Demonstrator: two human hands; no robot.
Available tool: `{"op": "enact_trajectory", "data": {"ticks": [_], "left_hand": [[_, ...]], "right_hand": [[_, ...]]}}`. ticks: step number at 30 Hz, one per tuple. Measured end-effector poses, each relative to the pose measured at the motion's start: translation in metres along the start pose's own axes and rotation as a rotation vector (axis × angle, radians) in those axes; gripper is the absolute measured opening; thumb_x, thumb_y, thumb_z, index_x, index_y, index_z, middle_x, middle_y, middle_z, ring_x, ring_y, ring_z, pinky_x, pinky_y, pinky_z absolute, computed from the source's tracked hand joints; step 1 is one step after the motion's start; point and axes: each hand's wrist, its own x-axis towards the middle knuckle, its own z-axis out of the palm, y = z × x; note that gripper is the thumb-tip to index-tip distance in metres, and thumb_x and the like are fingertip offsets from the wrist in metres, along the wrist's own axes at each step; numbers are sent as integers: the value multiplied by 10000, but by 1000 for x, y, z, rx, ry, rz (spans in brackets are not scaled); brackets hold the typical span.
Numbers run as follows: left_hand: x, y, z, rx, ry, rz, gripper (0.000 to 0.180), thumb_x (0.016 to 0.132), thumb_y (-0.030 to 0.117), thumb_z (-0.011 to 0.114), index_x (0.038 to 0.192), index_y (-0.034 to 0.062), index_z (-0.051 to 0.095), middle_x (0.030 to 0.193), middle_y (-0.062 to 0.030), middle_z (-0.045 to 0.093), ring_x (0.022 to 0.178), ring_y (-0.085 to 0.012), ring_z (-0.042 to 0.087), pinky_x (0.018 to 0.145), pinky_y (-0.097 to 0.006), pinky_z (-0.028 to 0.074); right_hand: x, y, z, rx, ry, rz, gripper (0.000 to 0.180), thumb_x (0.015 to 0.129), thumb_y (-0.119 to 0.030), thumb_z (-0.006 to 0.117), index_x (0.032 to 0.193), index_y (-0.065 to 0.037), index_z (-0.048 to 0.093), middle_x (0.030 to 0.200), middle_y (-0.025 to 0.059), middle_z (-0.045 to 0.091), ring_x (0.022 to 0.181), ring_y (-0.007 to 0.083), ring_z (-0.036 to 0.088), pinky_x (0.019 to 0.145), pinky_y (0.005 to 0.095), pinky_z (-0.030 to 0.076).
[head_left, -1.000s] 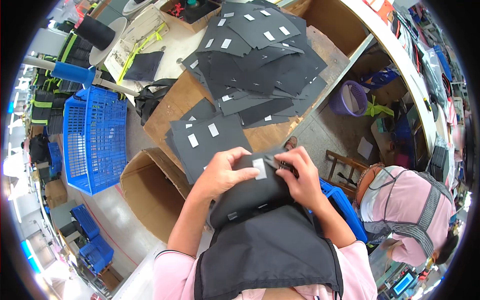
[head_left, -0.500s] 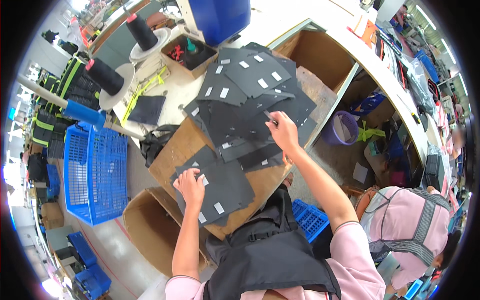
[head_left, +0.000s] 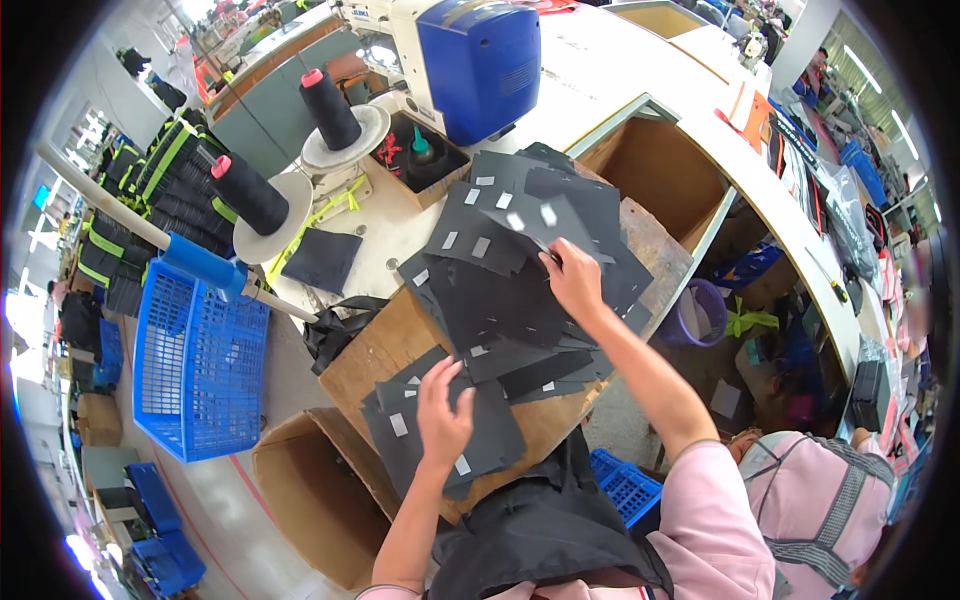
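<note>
My right hand (head_left: 577, 282) pinches the near edge of a black fabric panel (head_left: 572, 222) with white patches. That panel is raised and slightly blurred above a large, loose pile of black panels (head_left: 475, 300). Closer to me, my left hand (head_left: 445, 412) is over a smaller stack of black panels (head_left: 495, 430), also with white patches. Its fingers are spread and grip nothing; whether they touch the stack is unclear. Both piles lie on a wooden board (head_left: 360, 345).
Two black thread cones (head_left: 248, 195) and a blue-and-white machine (head_left: 478, 70) stand beyond, near a small box (head_left: 425, 170). A blue crate (head_left: 195, 360) and a cardboard box (head_left: 320, 500) are at left. Another person (head_left: 825, 490) sits at right, below a purple bin (head_left: 695, 315).
My right hand has taken the edge of a panel on the large pile and lifted it. My left hand has risen from the small stack and spread its fingers. The view has shifted.
</note>
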Motion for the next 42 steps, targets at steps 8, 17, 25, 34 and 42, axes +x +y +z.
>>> {"op": "enact_trajectory", "data": {"ticks": [8,17,25,34,42], "left_hand": [[3,71,23,-296,-49,180,613,734,-4,647,1306,26,427,1345,-170,443,1232,-273,455,1000,-348,383],[-26,64,-8,-646,-420,-404,226,818,131,687,991,10,606,771,27,581,688,-39,511,641,-202,415],[-36,91,-9,-562,-469,-409,199,817,130,662,954,-11,635,579,34,442,606,-65,454,628,-223,407],[-44,98,-23,-335,-728,-372,132,904,134,528,946,19,576,749,-6,573,643,-77,495,594,-233,410],[-60,98,-16,-833,-578,-683,182,931,214,549,916,37,588,750,20,570,641,-28,494,558,-180,411]], "right_hand": [[-62,-105,-100,1412,-229,1044,114,886,-139,582,853,-32,557,755,67,630,508,77,560,366,166,288],[-129,-107,-141,1230,-237,1093,128,891,-147,571,894,-24,534,886,152,670,503,69,539,372,161,294],[-170,-140,-156,1250,-46,1143,197,918,-172,530,941,15,588,888,144,668,501,64,528,370,159,313],[-152,-133,-165,363,-537,267,256,802,-68,641,1044,-28,566,758,157,580,559,201,521,557,285,439],[-189,-145,-153,534,-280,520,243,782,-70,663,1002,-29,567,840,111,581,649,208,561,581,292,455]]}}
